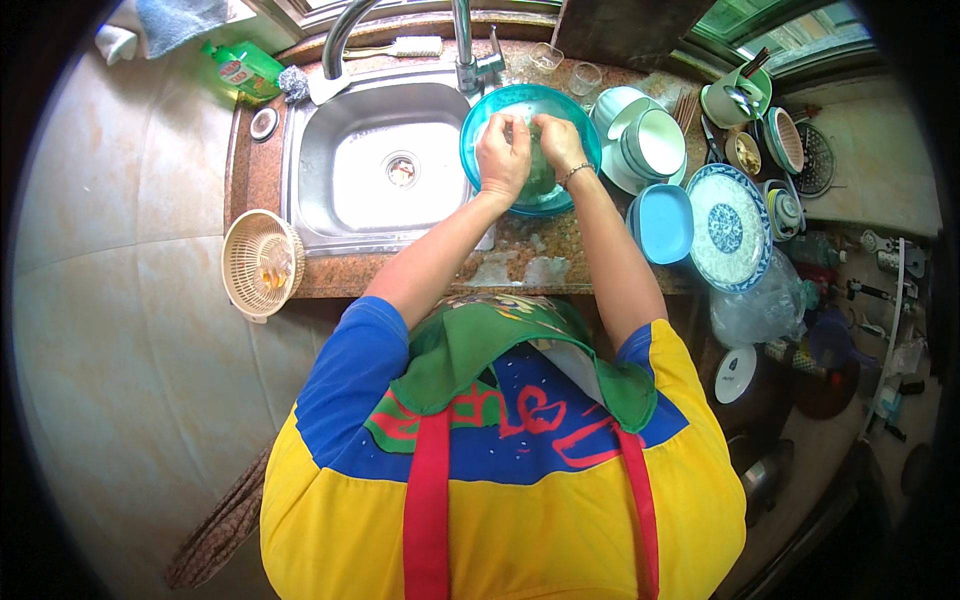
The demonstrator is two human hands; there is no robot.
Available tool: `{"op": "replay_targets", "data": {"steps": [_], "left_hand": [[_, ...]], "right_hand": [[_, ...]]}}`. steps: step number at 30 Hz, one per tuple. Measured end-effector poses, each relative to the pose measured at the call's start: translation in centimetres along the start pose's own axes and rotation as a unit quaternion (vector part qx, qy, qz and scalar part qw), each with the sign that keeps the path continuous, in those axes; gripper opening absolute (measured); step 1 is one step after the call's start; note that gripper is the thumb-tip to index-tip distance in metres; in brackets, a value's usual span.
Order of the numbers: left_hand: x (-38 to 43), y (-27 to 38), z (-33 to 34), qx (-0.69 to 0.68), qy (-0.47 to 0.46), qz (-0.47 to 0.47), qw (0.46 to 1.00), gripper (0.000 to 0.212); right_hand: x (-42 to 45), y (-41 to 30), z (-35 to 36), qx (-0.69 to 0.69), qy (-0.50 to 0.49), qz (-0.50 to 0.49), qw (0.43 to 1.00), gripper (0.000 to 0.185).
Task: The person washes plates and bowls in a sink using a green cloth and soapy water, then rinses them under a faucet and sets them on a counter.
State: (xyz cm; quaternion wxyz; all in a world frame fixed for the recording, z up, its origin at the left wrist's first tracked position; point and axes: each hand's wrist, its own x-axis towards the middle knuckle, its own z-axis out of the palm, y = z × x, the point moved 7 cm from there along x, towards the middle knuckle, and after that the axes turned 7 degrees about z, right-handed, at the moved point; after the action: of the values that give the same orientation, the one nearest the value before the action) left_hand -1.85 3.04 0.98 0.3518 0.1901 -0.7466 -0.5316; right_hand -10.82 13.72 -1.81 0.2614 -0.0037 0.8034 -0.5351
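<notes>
A teal basin (pixel 471 150) stands on the counter to the right of the sink, with whitish, wet-looking contents. Over it, my left hand (pixel 504 154) and my right hand (pixel 561 146) face each other with fingers curled. Between them hangs a limp greenish item (pixel 541 169), perhaps a cloth, which both hands appear to grip near its top. My fingers partly hide it, so its exact kind is unclear. A bracelet (pixel 576 172) circles my right wrist.
Left of the basin is a steel sink (pixel 292 172) with a faucet (pixel 465 71). Stacked bowls (pixel 660 142), blue containers (pixel 664 225) and a patterned plate (pixel 727 225) crowd the right side. A plastic basket (pixel 244 259) sits at the counter's left corner, near a green bottle (pixel 244 71).
</notes>
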Motion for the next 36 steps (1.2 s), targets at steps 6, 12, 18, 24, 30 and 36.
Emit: {"op": "replay_targets", "data": {"steps": [6,12,18,24,30,36], "left_hand": [[-0.1,2.8,-1.6,0.035,-0.060,0.206,0.976,0.013],[0.3,5.1,-2.9,0.028,-0.095,0.337,0.936,0.031],[-0.2,0.5,-3.1,-0.159,-0.104,0.048,0.981,0.038],[0.1,4.0,-3.5,-0.152,-0.100,0.048,0.982,0.047],[0.8,1.0,-8.4,-0.071,-0.039,0.004,0.997,0.031],[-0.6,-2.0,-15.2,-0.010,0.027,-0.042,0.999,0.016]], "right_hand": [[-0.9,1.6,1.4,0.151,-0.088,0.223,0.959,0.030],[-0.1,4.7,1.4,0.076,-0.132,0.137,0.979,0.048],[-4.3,-2.6,-0.4,-0.032,-0.086,-0.031,0.995,0.054],[-3.6,-5.8,-0.6,0.174,-0.213,-0.027,0.961,0.037],[3.5,-10.4,-4.7,-0.215,0.175,-0.223,0.935,0.061],[10.1,-8.7,-3.9,-0.363,0.181,-0.144,0.903,0.059]]}}
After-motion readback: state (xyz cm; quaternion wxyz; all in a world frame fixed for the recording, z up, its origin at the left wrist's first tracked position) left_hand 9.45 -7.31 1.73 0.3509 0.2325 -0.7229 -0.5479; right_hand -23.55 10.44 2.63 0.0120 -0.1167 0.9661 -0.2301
